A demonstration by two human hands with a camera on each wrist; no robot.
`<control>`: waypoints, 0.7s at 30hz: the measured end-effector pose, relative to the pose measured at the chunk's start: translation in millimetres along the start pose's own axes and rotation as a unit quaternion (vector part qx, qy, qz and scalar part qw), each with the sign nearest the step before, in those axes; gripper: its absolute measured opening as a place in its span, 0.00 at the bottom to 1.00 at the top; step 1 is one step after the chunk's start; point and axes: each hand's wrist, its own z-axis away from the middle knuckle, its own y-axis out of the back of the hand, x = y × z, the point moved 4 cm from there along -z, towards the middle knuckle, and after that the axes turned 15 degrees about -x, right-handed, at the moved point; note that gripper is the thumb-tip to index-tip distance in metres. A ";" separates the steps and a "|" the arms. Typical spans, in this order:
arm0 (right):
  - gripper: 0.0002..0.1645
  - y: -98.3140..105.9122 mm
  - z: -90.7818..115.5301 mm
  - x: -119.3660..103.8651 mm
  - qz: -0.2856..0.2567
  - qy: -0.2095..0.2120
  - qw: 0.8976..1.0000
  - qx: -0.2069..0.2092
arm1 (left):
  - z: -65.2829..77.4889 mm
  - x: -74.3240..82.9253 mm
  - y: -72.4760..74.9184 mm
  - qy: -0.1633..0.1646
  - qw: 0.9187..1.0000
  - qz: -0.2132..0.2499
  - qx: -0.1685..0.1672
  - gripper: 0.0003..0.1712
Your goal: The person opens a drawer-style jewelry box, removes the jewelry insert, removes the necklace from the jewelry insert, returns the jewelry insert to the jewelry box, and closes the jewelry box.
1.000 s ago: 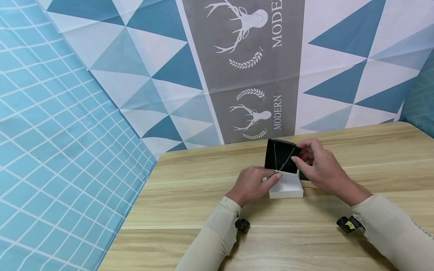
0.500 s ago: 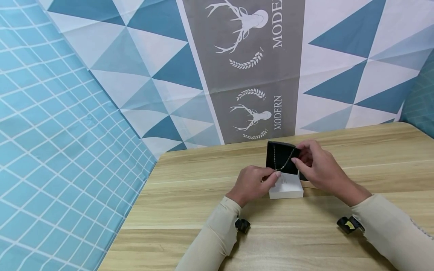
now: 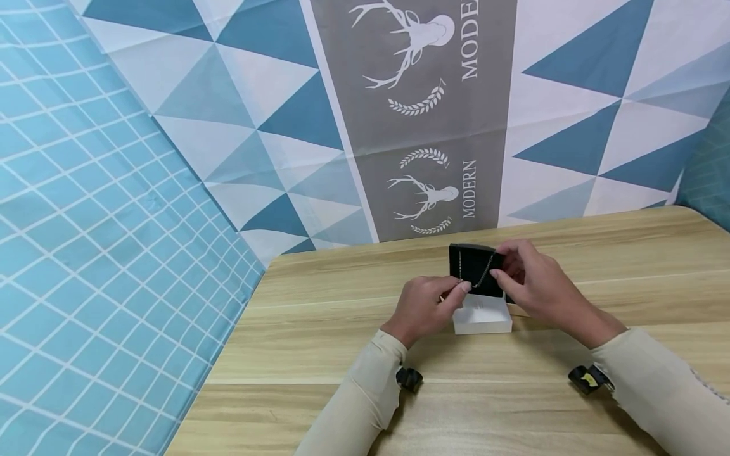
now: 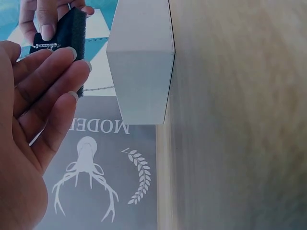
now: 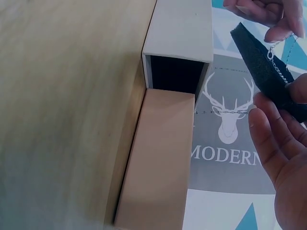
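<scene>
Fingertips of the left hand (image 3: 424,307) pinch a slim silver chain (image 3: 483,276) low on its hanging loop, thumb nearest the head camera. The right hand (image 3: 536,278) grips a black foam pad (image 3: 472,263) by its side edge, thumb on the front face and fingers behind. The pad stands tilted between the 2 hands, its face towards the person, and 2 strands of the chain run down that face from the top, 1 nearer each hand, meeting by the left fingertips

Just below the pad and to the right of the left hand, a white box (image 3: 483,323) sits on the wooden table (image 3: 319,354). A tan tray (image 5: 156,163) lies at the box's dark opening, under the right hand; how much of it is inside, I cannot tell

Behind each hand, a pale sleeve covers the forearm and 1 small black device (image 3: 409,379) hangs at the wrist. Beyond both hands, past the table's far edge, hangs a wall covering (image 3: 393,133) with blue and white triangles and a grey band of 2 white deer heads
</scene>
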 end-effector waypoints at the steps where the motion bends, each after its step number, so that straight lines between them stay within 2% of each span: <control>1: 0.23 0.1 0.2 0.2 -0.001 -0.001 1.000 -0.001 | 0.0 -0.1 0.1 0.000 1.000 -0.002 0.003 0.21; 13: 0.23 -4.3 -0.9 3.0 -0.011 0.012 1.000 -0.022 | 1.6 -2.1 2.6 -0.016 0.999 0.020 0.029 0.17; 21: 0.22 -5.4 -1.3 0.3 -0.011 0.020 0.999 -0.027 | 1.3 -0.3 6.8 -0.052 0.996 -0.004 0.072 0.14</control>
